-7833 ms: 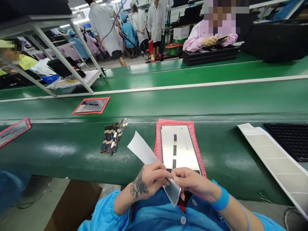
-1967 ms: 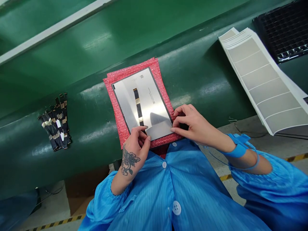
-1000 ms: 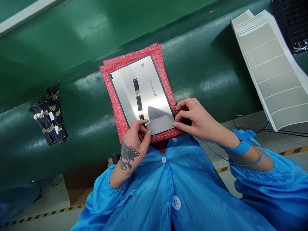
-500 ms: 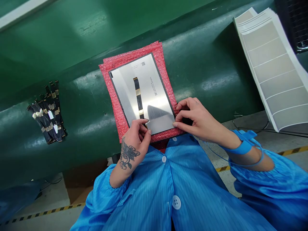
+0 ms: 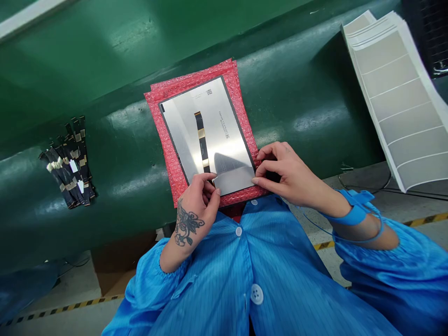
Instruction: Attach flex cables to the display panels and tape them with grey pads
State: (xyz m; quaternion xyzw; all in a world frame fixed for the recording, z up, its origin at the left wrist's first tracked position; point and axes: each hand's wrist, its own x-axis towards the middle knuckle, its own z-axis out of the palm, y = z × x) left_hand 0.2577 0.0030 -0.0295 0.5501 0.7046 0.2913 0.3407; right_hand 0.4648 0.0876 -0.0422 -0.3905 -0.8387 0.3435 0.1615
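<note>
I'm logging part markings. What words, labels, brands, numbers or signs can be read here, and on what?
Nothing can be read for certain.
Silver panel: lines of print, too small to read.
Square code near its far edge, faint print beside it: too small to read.
Dark strip on the panel: tiny marks, unreadable.

Silver panel (image 5: 215, 137): print visible, too small to read.
Square code (image 5: 209, 92): on the panel, beyond the flex cable (image 5: 202, 142) and to its right.
Faint line of print (image 5: 200, 97): on the panel, just beyond the cable's far end, unreadable.
Printed rows (image 5: 222, 122): on the panel, right of the cable, illegible.
</note>
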